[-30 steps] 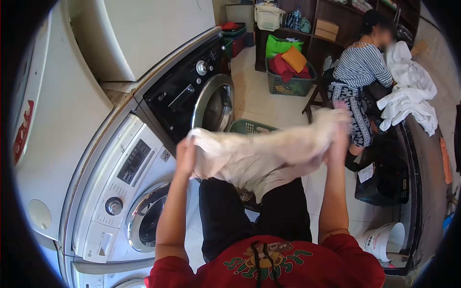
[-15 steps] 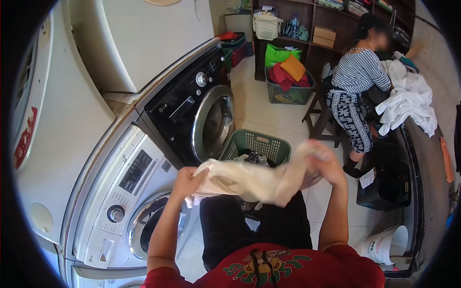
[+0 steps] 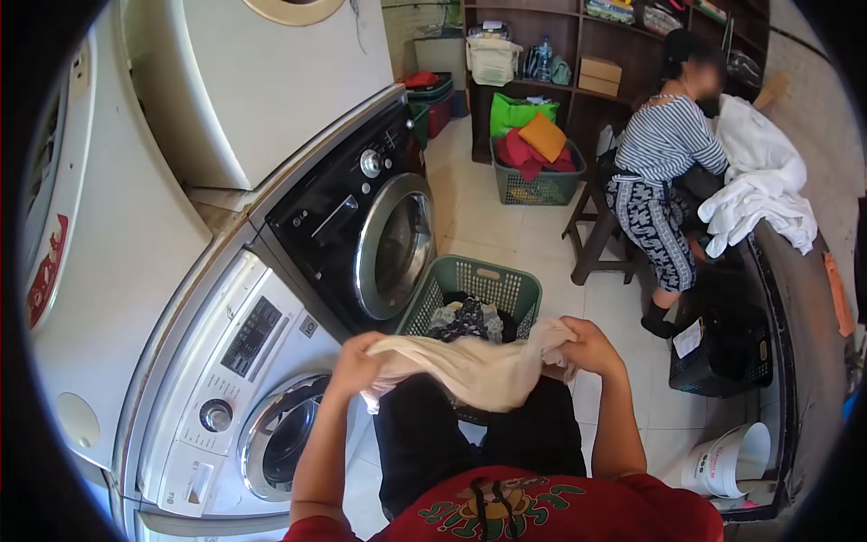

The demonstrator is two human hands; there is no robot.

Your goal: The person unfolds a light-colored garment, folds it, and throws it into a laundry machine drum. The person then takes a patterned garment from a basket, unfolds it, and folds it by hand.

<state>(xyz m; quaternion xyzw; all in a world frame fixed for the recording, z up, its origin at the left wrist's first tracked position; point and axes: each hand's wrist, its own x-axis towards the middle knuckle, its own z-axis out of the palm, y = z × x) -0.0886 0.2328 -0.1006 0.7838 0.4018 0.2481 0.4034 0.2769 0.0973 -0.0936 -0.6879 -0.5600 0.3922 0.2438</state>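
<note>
A cream cloth hangs stretched in a sagging band above my lap. Its left end is gripped in my left hand, whose fingers are closed round it. My right hand is closed on the other end, where the fabric bunches up. Just beyond the cloth, a green basket on the floor holds dark and patterned clothes. The cloth's lower edge hangs over my dark trousers.
White and black washing machines stand at the left. Another basket of clothes sits farther back. A seated person leans over white fabric at the right, near a black basket and white bucket.
Both hands have come down and closer together with the cloth, which was swinging up and blurred. More of the green basket shows beyond it. The white fabric beside the other person has shifted.
</note>
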